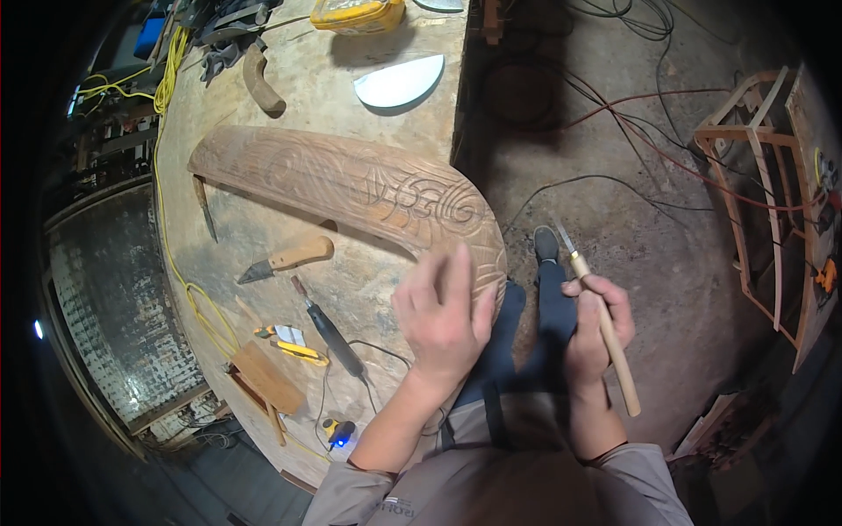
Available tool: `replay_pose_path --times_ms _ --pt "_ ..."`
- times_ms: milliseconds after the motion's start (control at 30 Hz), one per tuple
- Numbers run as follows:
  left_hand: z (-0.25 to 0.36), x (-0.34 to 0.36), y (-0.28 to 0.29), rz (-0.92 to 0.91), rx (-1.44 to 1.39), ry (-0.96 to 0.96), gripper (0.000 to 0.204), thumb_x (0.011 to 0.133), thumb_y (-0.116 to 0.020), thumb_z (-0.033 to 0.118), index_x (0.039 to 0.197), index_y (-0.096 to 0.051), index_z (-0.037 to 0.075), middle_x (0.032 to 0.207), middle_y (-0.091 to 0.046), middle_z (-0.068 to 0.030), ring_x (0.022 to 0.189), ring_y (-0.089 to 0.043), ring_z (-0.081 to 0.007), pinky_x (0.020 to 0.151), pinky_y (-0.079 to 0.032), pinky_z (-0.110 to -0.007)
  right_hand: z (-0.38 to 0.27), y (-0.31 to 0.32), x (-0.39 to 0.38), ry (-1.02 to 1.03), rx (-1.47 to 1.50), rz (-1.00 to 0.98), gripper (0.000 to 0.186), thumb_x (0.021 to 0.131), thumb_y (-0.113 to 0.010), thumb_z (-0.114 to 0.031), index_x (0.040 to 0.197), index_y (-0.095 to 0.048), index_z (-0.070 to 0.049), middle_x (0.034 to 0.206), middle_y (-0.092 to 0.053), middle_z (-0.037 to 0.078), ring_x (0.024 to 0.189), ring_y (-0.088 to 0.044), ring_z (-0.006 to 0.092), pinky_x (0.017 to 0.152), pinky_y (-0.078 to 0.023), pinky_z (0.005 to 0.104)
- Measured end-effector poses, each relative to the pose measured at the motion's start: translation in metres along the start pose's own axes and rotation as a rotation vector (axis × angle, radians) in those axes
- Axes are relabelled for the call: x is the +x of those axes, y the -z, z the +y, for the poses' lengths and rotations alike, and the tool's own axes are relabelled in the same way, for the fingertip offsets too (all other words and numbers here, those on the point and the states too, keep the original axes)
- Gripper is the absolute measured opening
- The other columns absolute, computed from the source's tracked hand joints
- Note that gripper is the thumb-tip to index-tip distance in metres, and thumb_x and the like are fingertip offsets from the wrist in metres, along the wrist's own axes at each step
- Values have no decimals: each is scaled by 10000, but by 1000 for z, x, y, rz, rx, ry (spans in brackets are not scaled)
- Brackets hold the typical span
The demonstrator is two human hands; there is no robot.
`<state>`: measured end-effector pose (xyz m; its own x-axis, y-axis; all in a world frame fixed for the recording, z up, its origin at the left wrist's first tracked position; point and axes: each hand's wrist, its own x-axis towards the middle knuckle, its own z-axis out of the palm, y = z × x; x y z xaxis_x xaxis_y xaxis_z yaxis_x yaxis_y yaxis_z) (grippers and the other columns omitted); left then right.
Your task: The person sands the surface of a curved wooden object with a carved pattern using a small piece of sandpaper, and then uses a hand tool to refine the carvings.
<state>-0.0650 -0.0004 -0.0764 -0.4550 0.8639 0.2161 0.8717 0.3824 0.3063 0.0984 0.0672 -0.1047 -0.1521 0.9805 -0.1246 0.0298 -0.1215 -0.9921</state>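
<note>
A long wooden piece (333,180) carved with scrolls and leaf shapes lies on the worktable, its curved right end reaching toward my body. Over that end is my left hand (443,307), fingers apart and slightly bent, with nothing visible in it; whether it touches the wood I cannot tell. My right hand (599,320) is wrapped round the pale wooden handle of a carving chisel (621,373). The thin metal blade points up and away from me, clear of the carved piece, above the floor to the right of the table.
On the worktable (368,280) lie a wooden-handled knife (298,253), a black corded tool (331,337), a yellow cutter (300,352), a wooden block (267,377) and a white half-disc (400,82). A yellow case (358,14) stands at the far edge. Cables (614,114) cross the floor beside a wooden frame (763,140).
</note>
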Motion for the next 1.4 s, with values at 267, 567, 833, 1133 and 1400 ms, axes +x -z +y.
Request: replay_pose_path --times_ms 267,567,833,1133,1400 --pt "14 12 -11 -99 272 113 659 816 -809 412 1407 -662 159 1208 -499 -155 1059 -485 -318 930 -410 -435 4 36 60 42 -58 -234 129 941 -720 -1 1063 -683 20 918 -706 109 786 -655 150 704 -519 260" --pt "47 17 -39 -153 449 48 425 848 -790 356 1262 -733 281 1282 -532 -92 1103 -511 -287 918 -385 -419 -6 80 135 101 -135 -629 169 878 -732 55 1040 -687 34 909 -699 146 777 -663 198 708 -529 287" --pt "68 33 -55 261 314 675 854 740 -916 316 1391 -501 -48 1280 -546 -245 1200 -512 -408 1045 -393 -495 -4 127 178 247 -251 -803 172 848 -734 79 1005 -679 35 800 -667 144 653 -641 242 595 -508 311" --pt "43 39 -49 480 -131 1107 794 891 -796 180 1516 -367 -59 1330 -550 -238 1168 -557 -316 1035 -454 -425 -18 120 184 192 -190 -887 426 821 -722 117 1221 -599 33 1124 -706 206 797 -708 230 735 -593 314" --pt "176 25 -28 -259 -1304 918 393 892 -821 140 1189 -576 58 1054 -606 -39 987 -584 -139 847 -505 -315 -27 77 185 503 -296 -1007 437 833 -661 82 1268 -626 64 1239 -671 310 1046 -716 426 896 -600 448"
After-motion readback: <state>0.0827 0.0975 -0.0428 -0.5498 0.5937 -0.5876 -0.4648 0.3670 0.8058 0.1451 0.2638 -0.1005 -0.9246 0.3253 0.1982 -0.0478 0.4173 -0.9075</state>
